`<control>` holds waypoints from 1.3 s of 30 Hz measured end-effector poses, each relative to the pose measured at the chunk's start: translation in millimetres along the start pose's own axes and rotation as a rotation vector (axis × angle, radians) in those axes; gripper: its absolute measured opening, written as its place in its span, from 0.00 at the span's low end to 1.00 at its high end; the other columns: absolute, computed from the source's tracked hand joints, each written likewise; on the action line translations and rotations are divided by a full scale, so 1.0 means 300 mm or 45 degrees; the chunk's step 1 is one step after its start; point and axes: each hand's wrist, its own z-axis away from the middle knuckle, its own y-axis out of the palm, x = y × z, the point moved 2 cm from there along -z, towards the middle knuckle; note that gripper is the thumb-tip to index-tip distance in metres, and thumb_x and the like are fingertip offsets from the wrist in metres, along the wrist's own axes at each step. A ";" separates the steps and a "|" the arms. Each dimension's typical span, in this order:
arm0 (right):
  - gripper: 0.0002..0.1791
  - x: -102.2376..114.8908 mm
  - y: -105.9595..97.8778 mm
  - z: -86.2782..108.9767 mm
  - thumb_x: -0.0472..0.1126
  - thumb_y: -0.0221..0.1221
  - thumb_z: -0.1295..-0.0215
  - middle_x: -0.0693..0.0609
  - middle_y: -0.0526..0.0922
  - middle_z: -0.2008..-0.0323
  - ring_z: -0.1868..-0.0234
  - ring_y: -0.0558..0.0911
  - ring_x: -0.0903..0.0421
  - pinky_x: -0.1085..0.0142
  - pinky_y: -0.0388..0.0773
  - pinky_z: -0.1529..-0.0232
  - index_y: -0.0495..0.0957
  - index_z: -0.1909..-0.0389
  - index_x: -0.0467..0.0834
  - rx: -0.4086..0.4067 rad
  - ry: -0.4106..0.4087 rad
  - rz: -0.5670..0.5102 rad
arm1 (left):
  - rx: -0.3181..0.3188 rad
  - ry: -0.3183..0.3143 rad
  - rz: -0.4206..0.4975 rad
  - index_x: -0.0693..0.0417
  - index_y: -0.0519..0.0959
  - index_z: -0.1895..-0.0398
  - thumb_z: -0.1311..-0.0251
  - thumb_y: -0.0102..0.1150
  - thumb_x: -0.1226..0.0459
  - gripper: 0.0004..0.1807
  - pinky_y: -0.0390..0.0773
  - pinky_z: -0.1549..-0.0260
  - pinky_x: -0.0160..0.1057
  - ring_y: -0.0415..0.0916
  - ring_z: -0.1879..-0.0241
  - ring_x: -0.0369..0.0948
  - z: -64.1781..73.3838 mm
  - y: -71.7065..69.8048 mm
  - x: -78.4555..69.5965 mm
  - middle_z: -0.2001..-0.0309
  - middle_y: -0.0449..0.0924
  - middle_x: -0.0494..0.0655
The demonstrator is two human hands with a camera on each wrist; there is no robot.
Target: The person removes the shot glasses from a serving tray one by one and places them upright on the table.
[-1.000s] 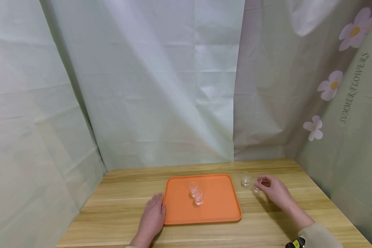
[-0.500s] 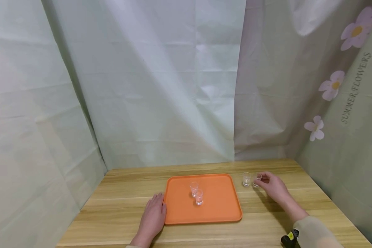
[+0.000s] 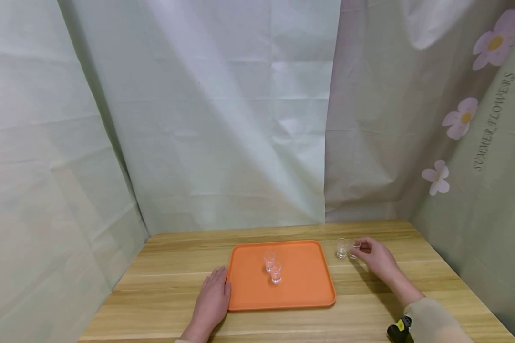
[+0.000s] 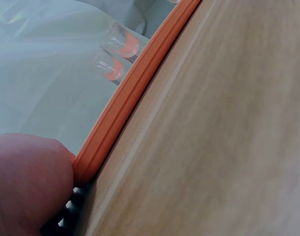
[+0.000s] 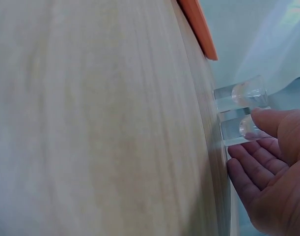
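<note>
My right hand (image 3: 379, 263) pinches a small clear shot glass (image 5: 232, 130) between thumb and fingers, with its base down on the wooden table, right of the orange tray (image 3: 303, 287). Close to its left stands a second shot glass (image 3: 341, 248), upright; in the right wrist view the two glasses are side by side. My left hand (image 3: 210, 301) lies flat at the tray's left edge, its thumb side against the rim. On the tray two more shot glasses stand upright, a rear one (image 3: 268, 261) and a front one (image 3: 276, 273), overlapping in the head view.
The wooden table (image 3: 163, 271) extends around the tray on all sides. Pale curtains (image 3: 240, 143) hang behind it and at both sides, printed with flowers on the right. A dark device (image 3: 399, 328) sits at my right wrist.
My right hand has shifted the pinched shot glass slightly left, narrowing the gap to the glass beside it. The left hand and the tray glasses have kept their places.
</note>
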 end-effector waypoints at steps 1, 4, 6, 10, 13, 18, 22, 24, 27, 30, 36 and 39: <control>0.26 0.000 0.001 0.000 0.47 0.69 0.22 0.34 0.88 0.46 0.42 0.87 0.35 0.39 0.85 0.40 0.80 0.39 0.28 0.001 0.001 -0.002 | -0.001 0.000 -0.001 0.77 0.77 0.31 0.21 0.59 0.70 0.22 0.67 0.25 0.69 0.72 0.27 0.69 0.001 0.000 0.000 0.31 0.78 0.72; 0.26 0.001 0.004 0.001 0.45 0.69 0.22 0.34 0.88 0.46 0.42 0.87 0.35 0.40 0.85 0.41 0.80 0.38 0.28 0.006 0.002 -0.009 | -0.002 0.000 -0.004 0.77 0.78 0.32 0.22 0.59 0.69 0.22 0.68 0.25 0.70 0.72 0.27 0.69 0.005 -0.002 -0.003 0.31 0.78 0.73; 0.26 0.002 0.004 0.003 0.44 0.69 0.22 0.34 0.87 0.45 0.42 0.87 0.34 0.41 0.86 0.41 0.79 0.37 0.27 0.010 0.004 -0.014 | 0.004 -0.009 -0.002 0.76 0.77 0.31 0.21 0.59 0.69 0.22 0.68 0.25 0.69 0.72 0.27 0.69 0.006 -0.002 -0.004 0.31 0.78 0.72; 0.29 0.006 0.002 0.012 0.43 0.69 0.22 0.31 0.85 0.42 0.40 0.86 0.32 0.41 0.85 0.39 0.76 0.34 0.25 0.021 0.006 -0.032 | 0.009 -0.017 0.005 0.76 0.77 0.31 0.21 0.59 0.69 0.22 0.67 0.24 0.69 0.71 0.26 0.69 0.008 0.004 0.002 0.30 0.78 0.72; 0.33 0.015 -0.005 0.021 0.43 0.69 0.21 0.27 0.82 0.37 0.36 0.83 0.29 0.39 0.83 0.36 0.73 0.30 0.24 0.028 0.016 -0.053 | -0.009 0.000 0.013 0.77 0.78 0.32 0.22 0.59 0.70 0.22 0.67 0.25 0.70 0.72 0.27 0.70 0.010 0.012 0.006 0.31 0.78 0.73; 0.38 0.053 -0.028 0.038 0.47 0.68 0.20 0.25 0.74 0.27 0.27 0.75 0.26 0.35 0.74 0.27 0.67 0.23 0.26 -0.007 0.014 -0.104 | -0.114 0.063 0.019 0.77 0.79 0.34 0.21 0.57 0.68 0.21 0.69 0.27 0.70 0.75 0.30 0.70 0.011 0.039 0.024 0.34 0.80 0.74; 0.39 0.105 -0.045 0.054 0.47 0.67 0.19 0.25 0.70 0.24 0.24 0.71 0.26 0.35 0.70 0.24 0.65 0.21 0.27 -0.029 -0.015 -0.142 | -0.154 0.090 0.038 0.77 0.79 0.35 0.21 0.55 0.68 0.21 0.71 0.30 0.72 0.75 0.32 0.71 0.012 0.042 0.028 0.34 0.80 0.73; 0.38 0.133 -0.048 0.063 0.46 0.67 0.19 0.26 0.71 0.24 0.24 0.71 0.27 0.35 0.70 0.24 0.66 0.21 0.28 -0.036 -0.037 -0.150 | -0.154 0.090 0.031 0.76 0.80 0.35 0.21 0.56 0.67 0.21 0.71 0.30 0.71 0.75 0.32 0.71 0.010 0.051 0.040 0.34 0.81 0.72; 0.37 0.174 -0.043 0.071 0.45 0.67 0.20 0.28 0.72 0.24 0.24 0.71 0.28 0.37 0.72 0.25 0.67 0.22 0.29 -0.043 -0.080 -0.164 | -0.118 0.077 0.019 0.76 0.79 0.34 0.20 0.56 0.67 0.21 0.71 0.29 0.70 0.75 0.31 0.71 0.006 0.050 0.042 0.34 0.80 0.72; 0.36 0.216 -0.028 0.077 0.44 0.69 0.21 0.29 0.74 0.25 0.24 0.73 0.28 0.37 0.75 0.27 0.69 0.23 0.29 -0.033 -0.116 -0.190 | -0.052 0.033 0.021 0.76 0.78 0.32 0.20 0.57 0.68 0.22 0.69 0.26 0.69 0.73 0.29 0.70 0.004 0.031 0.025 0.32 0.79 0.72; 0.34 0.277 0.029 0.087 0.43 0.71 0.23 0.31 0.78 0.28 0.26 0.77 0.32 0.39 0.77 0.28 0.73 0.25 0.31 0.012 -0.170 -0.223 | -0.005 0.001 0.004 0.77 0.77 0.31 0.21 0.58 0.70 0.22 0.67 0.24 0.69 0.71 0.27 0.70 0.000 -0.004 -0.007 0.30 0.77 0.73; 0.35 0.299 0.068 0.093 0.44 0.72 0.24 0.33 0.79 0.28 0.26 0.77 0.33 0.40 0.77 0.28 0.73 0.25 0.32 0.059 -0.176 -0.239 | -0.042 0.022 0.002 0.77 0.78 0.33 0.22 0.58 0.70 0.22 0.69 0.27 0.70 0.73 0.29 0.71 -0.001 0.012 0.005 0.32 0.78 0.74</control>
